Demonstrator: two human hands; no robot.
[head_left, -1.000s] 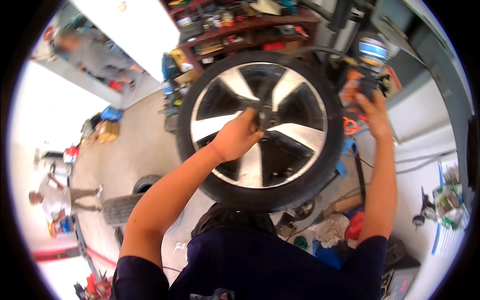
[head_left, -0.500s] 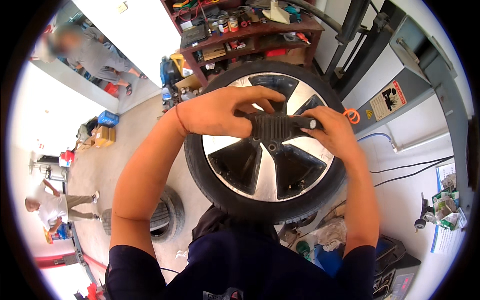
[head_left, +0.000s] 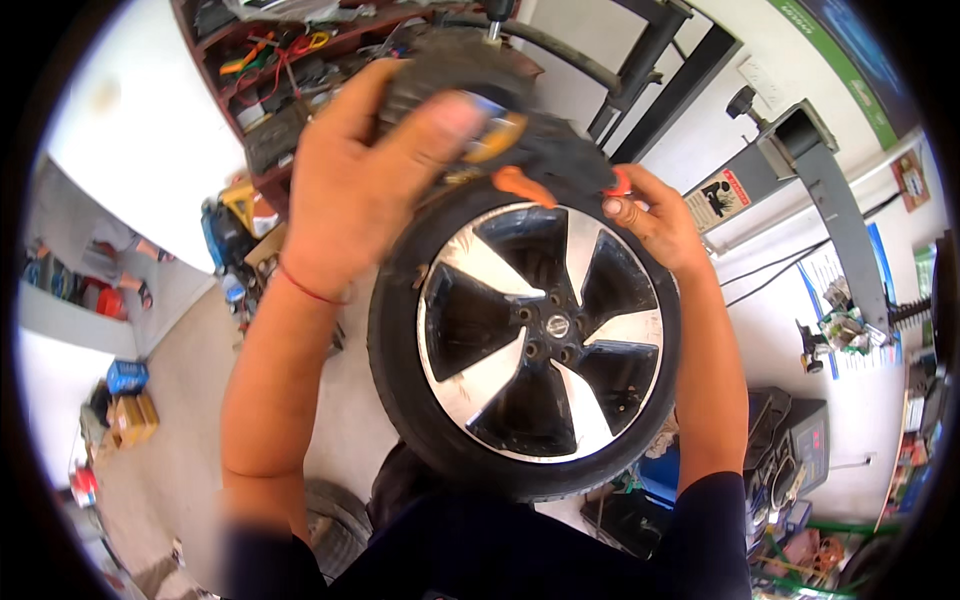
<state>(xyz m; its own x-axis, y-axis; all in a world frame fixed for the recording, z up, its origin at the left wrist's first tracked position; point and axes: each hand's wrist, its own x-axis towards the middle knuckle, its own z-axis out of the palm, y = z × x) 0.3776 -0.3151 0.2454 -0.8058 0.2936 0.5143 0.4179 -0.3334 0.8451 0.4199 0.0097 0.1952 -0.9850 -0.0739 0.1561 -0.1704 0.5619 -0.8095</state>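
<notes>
A dark, ribbed hand tool [head_left: 445, 75], blurred by motion, is held above the far edge of the wheel; a yellow band and an orange piece [head_left: 522, 186] show on or beside it, and its exact kind I cannot make out. My left hand [head_left: 345, 185] is closed round the tool's left part, with the thumb over its near side. My right hand [head_left: 650, 215] has its fingers closed at the tool's right end, by a red tip [head_left: 618, 182]. Below lies the wheel, a black tyre [head_left: 405, 385] on a black-and-silver five-spoke rim [head_left: 480, 390], face up with its centre cap in place.
A dark red shelf [head_left: 225, 95] with cluttered tools stands beyond, and a grey machine arm [head_left: 830, 210] is at the right. Boxes [head_left: 132, 418] stand on the floor at the left, with another tyre [head_left: 335, 525] near me. A person's legs [head_left: 110, 260] show in the doorway.
Both hands and the dark tool have gone from over the rim's centre to above its far edge, uncovering the centre cap. My view has shifted, so the wheel sits lower in it.
</notes>
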